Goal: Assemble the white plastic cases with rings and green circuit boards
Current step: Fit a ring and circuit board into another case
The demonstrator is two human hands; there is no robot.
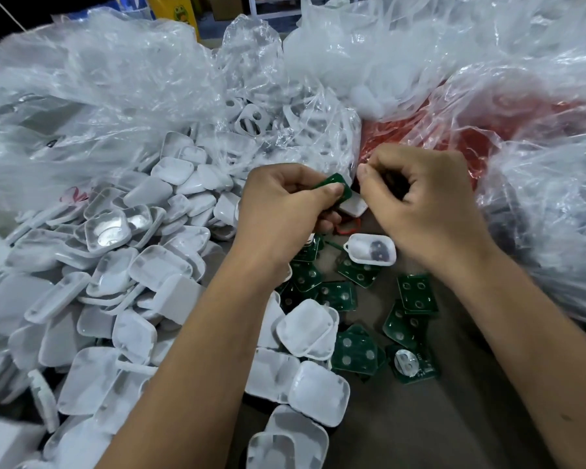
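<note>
Early-to-mid run, by the look of it. Big heap of white cases (122, 265) at left, loose green boards (352, 353) scattered on table (454, 418), all unassembled. One open case with dark ring inside (370, 249) lying beside right wrist, no board in it yet. Left hand (285, 201) pinching a green board (332, 186) over a white case (352, 206), fingers curled tight. Board tilted, long axis up-left to down-right. Right hand (416, 201) curled, thumb and forefinger nearly touching; contents impossible to tell.
</note>
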